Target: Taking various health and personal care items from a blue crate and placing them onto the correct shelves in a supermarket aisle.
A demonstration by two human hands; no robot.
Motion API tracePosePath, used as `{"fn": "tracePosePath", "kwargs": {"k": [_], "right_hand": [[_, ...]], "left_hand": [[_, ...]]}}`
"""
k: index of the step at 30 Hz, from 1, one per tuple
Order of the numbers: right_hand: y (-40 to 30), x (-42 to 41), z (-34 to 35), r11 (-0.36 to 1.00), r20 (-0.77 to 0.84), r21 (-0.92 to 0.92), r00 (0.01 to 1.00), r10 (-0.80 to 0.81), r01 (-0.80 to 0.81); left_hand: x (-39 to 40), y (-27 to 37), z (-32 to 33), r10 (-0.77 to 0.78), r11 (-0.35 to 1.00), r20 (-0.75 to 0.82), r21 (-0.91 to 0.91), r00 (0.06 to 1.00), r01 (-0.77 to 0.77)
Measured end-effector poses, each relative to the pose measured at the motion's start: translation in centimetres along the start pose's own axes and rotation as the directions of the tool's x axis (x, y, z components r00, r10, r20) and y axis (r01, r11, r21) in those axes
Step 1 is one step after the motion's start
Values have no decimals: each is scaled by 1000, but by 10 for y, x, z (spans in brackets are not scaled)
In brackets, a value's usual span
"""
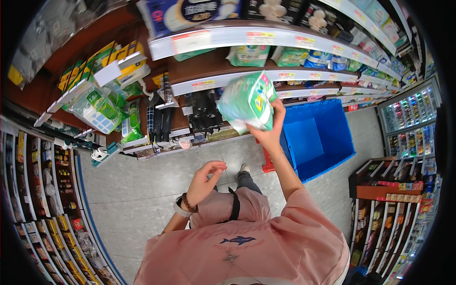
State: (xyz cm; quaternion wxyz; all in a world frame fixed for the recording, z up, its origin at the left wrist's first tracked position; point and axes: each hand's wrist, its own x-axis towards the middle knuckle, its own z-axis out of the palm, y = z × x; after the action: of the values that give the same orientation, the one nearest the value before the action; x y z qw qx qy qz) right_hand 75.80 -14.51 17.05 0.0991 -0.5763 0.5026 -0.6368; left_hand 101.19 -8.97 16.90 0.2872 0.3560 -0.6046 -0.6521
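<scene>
My right hand [269, 133] grips a green and white soft plastic pack [247, 99] by its lower right side, in front of the shelf edges. The pack is slightly blurred, and its kind cannot be told. My left hand [206, 178] is held in front of my body with nothing in it, fingers partly bent and thumb apart. A blue plastic crate [308, 139] stands open-topped to the right of my right hand. On a shelf above the held pack stand similar green packs [249, 55].
Black folding umbrellas [164, 121] and hanging green packs [103, 110] are at the left of the shelving. A red plastic part [268, 160] shows beside the crate. Drinks coolers [409, 117] stand at the right, stocked shelves [46, 178] at the far left.
</scene>
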Motion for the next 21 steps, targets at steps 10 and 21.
{"fn": "tracePosePath", "kwargs": {"k": [10, 21], "right_hand": [[124, -115, -245, 713, -234, 0, 693, 682, -701], [364, -165, -276, 149, -260, -555, 341, 904, -818]], "left_hand": [[46, 4, 150, -119, 990, 189, 93, 975, 103], [76, 11, 259, -340, 908, 169, 316, 925, 276]]}}
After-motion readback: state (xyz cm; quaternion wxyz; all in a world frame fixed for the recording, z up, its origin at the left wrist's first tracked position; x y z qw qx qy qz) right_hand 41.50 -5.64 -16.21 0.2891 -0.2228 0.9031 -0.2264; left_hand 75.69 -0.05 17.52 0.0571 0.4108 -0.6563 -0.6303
